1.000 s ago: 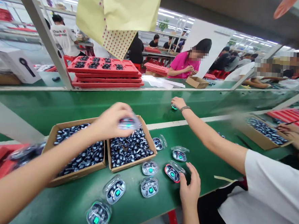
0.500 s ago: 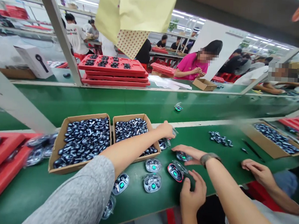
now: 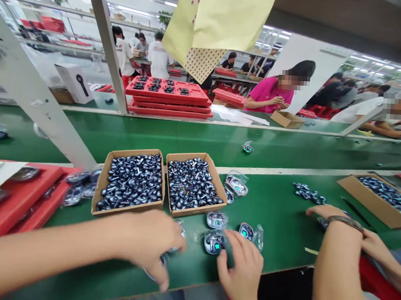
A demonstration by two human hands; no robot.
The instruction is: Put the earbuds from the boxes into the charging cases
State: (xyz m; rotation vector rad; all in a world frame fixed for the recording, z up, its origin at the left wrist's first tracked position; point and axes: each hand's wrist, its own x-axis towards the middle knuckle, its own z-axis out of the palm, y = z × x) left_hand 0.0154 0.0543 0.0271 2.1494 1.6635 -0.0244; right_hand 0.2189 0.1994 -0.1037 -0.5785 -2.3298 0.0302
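Two hands busy low on the green bench (image 3: 284, 218).
Curled left hand (image 3: 150, 244) grips a blurred case (image 3: 162, 261), axis unreadable; at its 3 o'clock the open right hand (image 3: 242, 270) touches a lit earbud case (image 3: 215, 243) lying 9-to-3, display up. Earbud boxes (image 3: 127, 207) crowd 12 o'clock; co-worker's arm (image 3: 336, 258) far right.

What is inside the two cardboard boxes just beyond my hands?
Both the left box and the right box are heaped with small dark glossy earbuds. The top layer covers whatever lies beneath, so the box floors cannot be seen.
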